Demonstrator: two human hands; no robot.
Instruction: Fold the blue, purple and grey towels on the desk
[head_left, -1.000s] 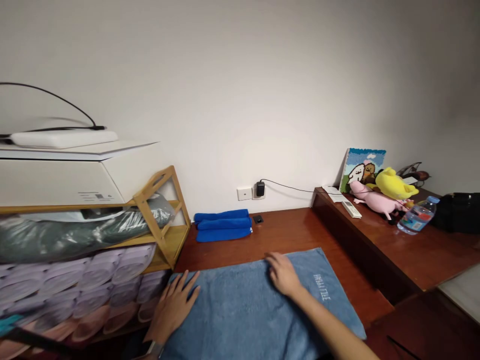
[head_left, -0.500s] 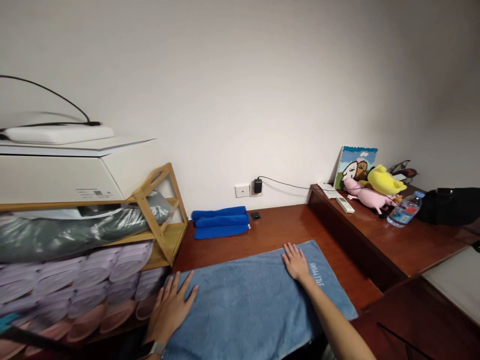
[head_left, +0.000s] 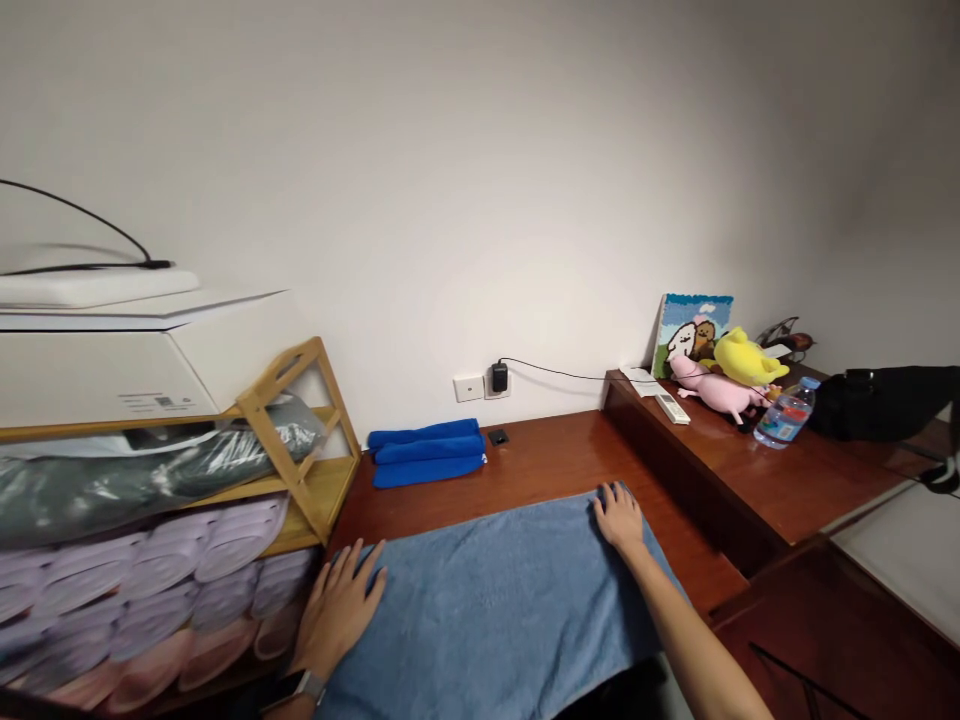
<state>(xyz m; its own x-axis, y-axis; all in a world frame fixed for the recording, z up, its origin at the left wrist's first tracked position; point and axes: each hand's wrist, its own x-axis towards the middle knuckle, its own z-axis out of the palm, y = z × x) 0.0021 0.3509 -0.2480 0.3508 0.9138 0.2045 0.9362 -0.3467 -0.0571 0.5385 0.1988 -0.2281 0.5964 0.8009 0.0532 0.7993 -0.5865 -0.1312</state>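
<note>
A grey-blue towel (head_left: 487, 600) lies spread over the reddish-brown desk, its near edge hanging past the front. My left hand (head_left: 341, 605) rests on the towel's left edge, fingers spread; a watch sits on that wrist. At the far right corner of the towel, my right hand (head_left: 620, 517) lies flat with fingers slightly apart, and that forearm covers part of the towel's right side. The white lettering seen earlier is hidden now. Behind the towel, close to the wall, are folded blue cloths (head_left: 427, 455).
Left stands a wooden rack (head_left: 330, 480) with slippers (head_left: 244, 535) and a white box (head_left: 90, 370). On the raised right ledge are a water bottle (head_left: 785, 415), plush toys (head_left: 720, 388), a remote (head_left: 672, 408) and a black bag (head_left: 855, 405). A plugged-in adapter (head_left: 499, 377) trails a cable.
My right hand has slid right across the towel to its far corner, covering the lettering. My left hand stays at the left edge. The view has shifted slightly right.
</note>
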